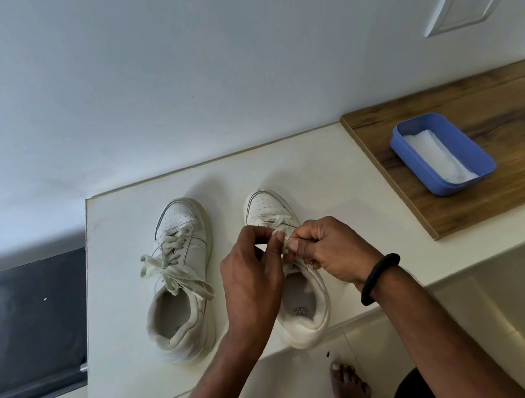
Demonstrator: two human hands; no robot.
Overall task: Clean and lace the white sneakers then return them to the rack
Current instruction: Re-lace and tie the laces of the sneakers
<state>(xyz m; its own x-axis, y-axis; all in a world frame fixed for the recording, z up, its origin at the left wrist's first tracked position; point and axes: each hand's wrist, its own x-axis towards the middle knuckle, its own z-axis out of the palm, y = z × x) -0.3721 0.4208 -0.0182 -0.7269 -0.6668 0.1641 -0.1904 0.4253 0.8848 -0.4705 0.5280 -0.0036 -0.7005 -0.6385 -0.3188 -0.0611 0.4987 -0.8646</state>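
**Tie the lace tight and even**

At the centre of the frame my left hand (252, 270) and right hand (332, 253) meet over the sneaker (303, 313) on the white tabletop (129, 325). The fingers (275, 240) of both hands pinch its lace (285, 246). I should pull both ends equally and make a bow like the one on the other sneaker (181, 282), to the left.

A: What hides much of the lacing (275, 220) on the right sneaker (303, 317)?
B: The left grip (254, 280) and right grip (330, 257) cover it.
A: Its insole print?
B: Too small to read. The wooden board (500, 110) runs off-frame.
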